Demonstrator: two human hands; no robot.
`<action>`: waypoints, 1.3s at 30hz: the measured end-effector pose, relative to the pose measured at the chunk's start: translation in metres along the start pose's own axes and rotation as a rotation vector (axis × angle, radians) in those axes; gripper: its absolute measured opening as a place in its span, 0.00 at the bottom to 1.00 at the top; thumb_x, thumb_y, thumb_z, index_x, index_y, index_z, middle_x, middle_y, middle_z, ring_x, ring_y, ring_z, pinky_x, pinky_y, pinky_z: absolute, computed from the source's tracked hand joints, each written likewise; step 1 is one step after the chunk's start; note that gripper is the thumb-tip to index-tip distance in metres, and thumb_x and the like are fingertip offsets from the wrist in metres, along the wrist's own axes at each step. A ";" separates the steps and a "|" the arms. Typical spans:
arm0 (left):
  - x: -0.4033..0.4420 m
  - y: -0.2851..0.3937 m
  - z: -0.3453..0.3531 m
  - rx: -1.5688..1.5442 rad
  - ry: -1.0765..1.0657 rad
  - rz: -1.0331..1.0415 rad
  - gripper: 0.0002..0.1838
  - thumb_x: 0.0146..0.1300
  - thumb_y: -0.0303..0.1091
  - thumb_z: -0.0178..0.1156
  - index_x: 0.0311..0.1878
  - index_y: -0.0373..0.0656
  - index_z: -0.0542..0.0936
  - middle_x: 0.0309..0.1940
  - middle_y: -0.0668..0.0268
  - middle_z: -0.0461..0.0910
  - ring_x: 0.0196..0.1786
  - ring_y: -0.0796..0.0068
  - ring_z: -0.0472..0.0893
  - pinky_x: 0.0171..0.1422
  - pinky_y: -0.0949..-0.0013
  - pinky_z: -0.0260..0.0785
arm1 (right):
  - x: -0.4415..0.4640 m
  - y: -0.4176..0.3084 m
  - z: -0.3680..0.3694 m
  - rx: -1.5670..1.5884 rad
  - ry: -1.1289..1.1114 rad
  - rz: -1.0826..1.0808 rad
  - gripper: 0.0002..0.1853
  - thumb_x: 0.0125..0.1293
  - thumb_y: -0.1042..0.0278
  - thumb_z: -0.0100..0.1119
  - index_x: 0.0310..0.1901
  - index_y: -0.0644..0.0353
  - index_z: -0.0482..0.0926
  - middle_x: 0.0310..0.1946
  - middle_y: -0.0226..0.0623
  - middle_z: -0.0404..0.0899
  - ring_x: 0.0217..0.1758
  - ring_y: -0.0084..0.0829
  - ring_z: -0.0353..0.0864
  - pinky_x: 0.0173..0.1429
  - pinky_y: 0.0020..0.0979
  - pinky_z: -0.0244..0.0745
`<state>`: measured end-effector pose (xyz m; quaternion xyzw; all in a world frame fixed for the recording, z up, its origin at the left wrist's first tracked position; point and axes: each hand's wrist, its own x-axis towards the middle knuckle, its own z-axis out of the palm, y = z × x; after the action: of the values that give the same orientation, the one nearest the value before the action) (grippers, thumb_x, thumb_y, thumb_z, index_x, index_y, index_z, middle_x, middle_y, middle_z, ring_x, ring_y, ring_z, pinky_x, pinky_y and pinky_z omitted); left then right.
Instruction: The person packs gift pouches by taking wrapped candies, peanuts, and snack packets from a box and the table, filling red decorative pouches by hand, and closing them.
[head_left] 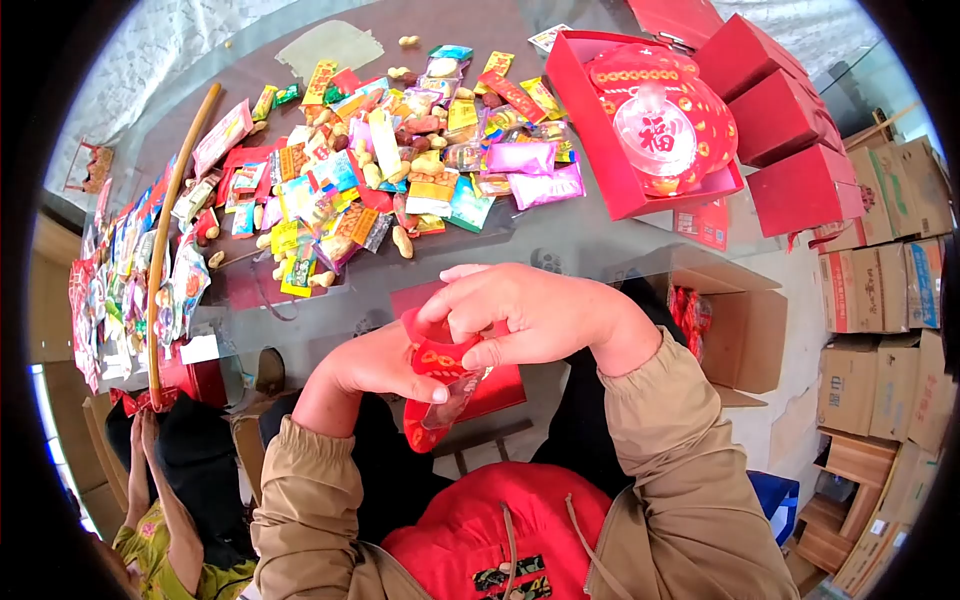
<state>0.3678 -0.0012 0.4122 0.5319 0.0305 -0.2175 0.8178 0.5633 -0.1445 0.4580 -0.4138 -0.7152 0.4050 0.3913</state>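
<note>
A person holds a small red pouch (pixel 424 425) upright over the lap, just off the near edge of the glass table (pixel 480 250). The left hand (pixel 372 365) is closed around its side, thumb across the front; the right hand (pixel 530 315) pinches the rim, bent fingers at the mouth. The fingers cover the opening, so whether they also grip something inside cannot be told.

Beyond the hands spreads a loose pile of wrapped sweets and peanuts (pixel 400 150). A wooden stick (pixel 184 155) separates it from a heap of packets (pixel 120 270) on the left. On the right, an open red box (pixel 585 130) holds a round patterned red bag (pixel 655 135), with closed red boxes (pixel 770 120) beside it. A cardboard box (pixel 755 340) stands low by the right arm, cartons (pixel 880 290) stacked farther right. Lower left, a co-worker's hands (pixel 147 440) meet near something red.
</note>
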 end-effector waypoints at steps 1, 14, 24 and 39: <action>0.000 -0.001 0.000 0.005 0.024 -0.001 0.37 0.50 0.37 0.77 0.63 0.41 0.73 0.52 0.66 0.79 0.54 0.75 0.77 0.60 0.66 0.71 | -0.002 -0.001 -0.002 -0.011 -0.008 0.017 0.09 0.65 0.65 0.65 0.34 0.61 0.78 0.55 0.43 0.81 0.51 0.46 0.81 0.71 0.52 0.63; 0.005 0.005 -0.001 -0.167 0.068 0.179 0.46 0.49 0.43 0.79 0.69 0.37 0.68 0.49 0.62 0.80 0.51 0.72 0.79 0.57 0.65 0.71 | -0.047 0.046 -0.043 -1.184 0.562 0.674 0.15 0.60 0.67 0.67 0.48 0.59 0.78 0.41 0.41 0.81 0.47 0.44 0.82 0.50 0.42 0.79; 0.006 0.010 -0.001 -0.148 0.064 0.150 0.47 0.49 0.44 0.79 0.70 0.36 0.67 0.49 0.64 0.80 0.52 0.73 0.78 0.59 0.65 0.70 | -0.044 0.031 -0.038 -1.159 0.470 0.728 0.19 0.54 0.63 0.74 0.44 0.58 0.76 0.39 0.40 0.79 0.50 0.43 0.79 0.51 0.41 0.77; 0.008 0.000 -0.005 -0.173 0.079 0.153 0.43 0.49 0.42 0.79 0.67 0.38 0.69 0.54 0.66 0.78 0.56 0.74 0.77 0.63 0.65 0.69 | -0.011 0.014 -0.023 0.292 0.734 0.212 0.14 0.63 0.69 0.70 0.46 0.64 0.76 0.36 0.24 0.80 0.39 0.14 0.77 0.39 0.25 0.72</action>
<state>0.3757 0.0006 0.4084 0.4684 0.0404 -0.1300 0.8730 0.5918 -0.1445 0.4514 -0.5424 -0.4166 0.3656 0.6314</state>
